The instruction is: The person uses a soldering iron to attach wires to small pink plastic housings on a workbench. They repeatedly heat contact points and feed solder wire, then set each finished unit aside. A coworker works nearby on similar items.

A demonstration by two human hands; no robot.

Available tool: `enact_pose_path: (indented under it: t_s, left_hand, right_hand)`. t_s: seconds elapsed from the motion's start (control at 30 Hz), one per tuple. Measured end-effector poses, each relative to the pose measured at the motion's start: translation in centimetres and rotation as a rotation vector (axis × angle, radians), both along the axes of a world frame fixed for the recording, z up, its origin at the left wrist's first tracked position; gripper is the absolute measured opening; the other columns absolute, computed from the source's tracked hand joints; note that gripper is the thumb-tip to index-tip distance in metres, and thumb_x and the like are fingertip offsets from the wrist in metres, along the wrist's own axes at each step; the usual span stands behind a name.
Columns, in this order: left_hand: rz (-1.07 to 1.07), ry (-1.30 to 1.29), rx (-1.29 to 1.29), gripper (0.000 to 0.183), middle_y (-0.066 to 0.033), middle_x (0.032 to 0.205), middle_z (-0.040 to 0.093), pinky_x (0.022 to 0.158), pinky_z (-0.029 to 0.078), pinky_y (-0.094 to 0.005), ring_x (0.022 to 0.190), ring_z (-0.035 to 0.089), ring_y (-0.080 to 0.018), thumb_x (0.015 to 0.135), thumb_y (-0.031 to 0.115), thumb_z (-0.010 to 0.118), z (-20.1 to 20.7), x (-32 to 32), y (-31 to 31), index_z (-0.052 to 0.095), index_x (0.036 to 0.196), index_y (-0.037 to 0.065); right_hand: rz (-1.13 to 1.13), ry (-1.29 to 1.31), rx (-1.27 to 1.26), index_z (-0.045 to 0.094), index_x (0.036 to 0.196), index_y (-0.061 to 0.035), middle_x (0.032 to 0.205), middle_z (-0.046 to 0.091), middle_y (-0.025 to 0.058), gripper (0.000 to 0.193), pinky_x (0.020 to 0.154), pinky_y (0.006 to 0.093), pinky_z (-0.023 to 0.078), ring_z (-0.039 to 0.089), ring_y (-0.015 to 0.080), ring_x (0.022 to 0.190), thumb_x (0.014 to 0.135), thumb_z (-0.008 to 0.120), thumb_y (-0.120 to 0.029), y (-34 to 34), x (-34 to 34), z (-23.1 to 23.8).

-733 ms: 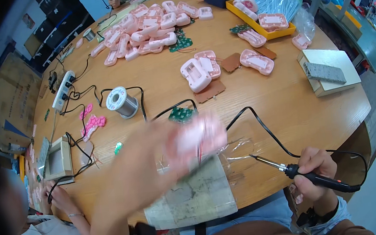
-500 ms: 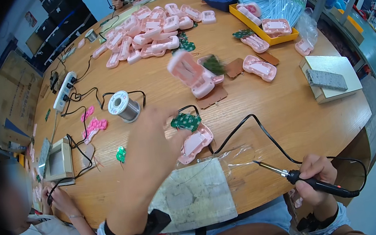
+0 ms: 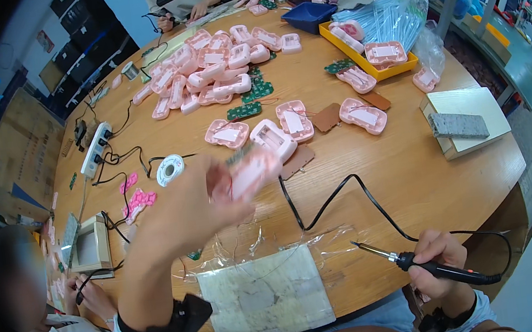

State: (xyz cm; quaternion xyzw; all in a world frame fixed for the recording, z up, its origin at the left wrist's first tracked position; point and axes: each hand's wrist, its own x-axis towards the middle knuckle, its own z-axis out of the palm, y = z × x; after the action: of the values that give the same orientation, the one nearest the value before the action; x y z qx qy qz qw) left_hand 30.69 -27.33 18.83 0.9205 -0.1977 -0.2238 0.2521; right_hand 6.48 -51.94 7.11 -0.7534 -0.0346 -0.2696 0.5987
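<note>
My left hand is raised over the middle of the table, its fingers closed around a pink plastic shell. Motion blurs that shell, and a bit of green circuit board shows behind its upper edge. In my right hand is a black-handled soldering iron, its bare tip pointing left above the table. Just beyond the held shell lie a pink shell with a rectangular opening and two more pink shells. A stained, pale work mat lies before me.
Behind stands a heap of pink shells beside green circuit boards. A solder spool and power strip are left; a yellow tray and a block on a box are right. The iron's black cord loops across. Two people sit nearby.
My left hand has lifted the pink shell and green board off the table, moving left. A blurred pink shell in mid-air beyond it now rests on the table. The soldering iron shifted slightly left.
</note>
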Motion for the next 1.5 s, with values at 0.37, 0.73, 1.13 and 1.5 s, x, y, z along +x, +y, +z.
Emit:
enact_pose_path:
  t_s: [0.37, 0.73, 1.13, 1.5]
  left_hand:
    - [-0.068, -0.481, 0.050, 0.076, -0.0243, 0.127, 0.056, 0.096, 0.047, -0.0427, 0.115, 0.056, -0.0364, 0.071, 0.024, 0.078, -7.8, 10.7, -4.8, 0.046, 0.135, -0.002]
    - [0.054, -0.260, -0.054, 0.087, -0.0239, 0.127, 0.052, 0.101, 0.045, -0.0406, 0.118, 0.054, -0.0389, 0.064, 0.028, 0.081, -10.6, 13.6, -4.0, 0.044, 0.137, -0.001]
    - [0.045, -0.261, -0.336, 0.066, -0.0217, 0.135, 0.049, 0.091, 0.049, -0.0412, 0.117, 0.055, -0.0316, 0.078, 0.024, 0.077, -7.5, 13.3, -7.0, 0.051, 0.134, 0.002]
    - [-0.021, -1.131, 0.040, 0.033, -0.0156, 0.106, 0.058, 0.089, 0.046, -0.0435, 0.100, 0.054, -0.0355, 0.070, 0.005, 0.075, -15.5, 21.3, -8.0, 0.069, 0.102, 0.007]
  right_hand:
    - [0.021, 0.052, 0.051, 0.057, 0.085, -0.0034, 0.068, 0.057, 0.0086, 0.022, 0.047, 0.0240, 0.036, 0.049, 0.0121, 0.052, 0.070, 0.072, 0.001, -0.3, 0.3, -1.0]
    - [-0.025, 0.066, 0.063, 0.059, 0.081, -0.0038, 0.063, 0.057, 0.0077, 0.021, 0.045, 0.0246, 0.035, 0.050, 0.0123, 0.049, 0.068, 0.074, 0.001, -0.6, 0.9, -1.7]
    - [0.028, 0.076, 0.040, 0.054, 0.086, -0.0042, 0.067, 0.056, 0.0086, 0.023, 0.048, 0.0250, 0.035, 0.047, 0.0120, 0.053, 0.071, 0.072, -0.002, -0.9, 1.1, -2.1]
    - [0.023, 0.128, 0.043, 0.052, 0.089, -0.0036, 0.072, 0.055, 0.0094, 0.025, 0.051, 0.0251, 0.037, 0.048, 0.0126, 0.056, 0.073, 0.071, -0.003, -0.9, 2.1, -2.4]
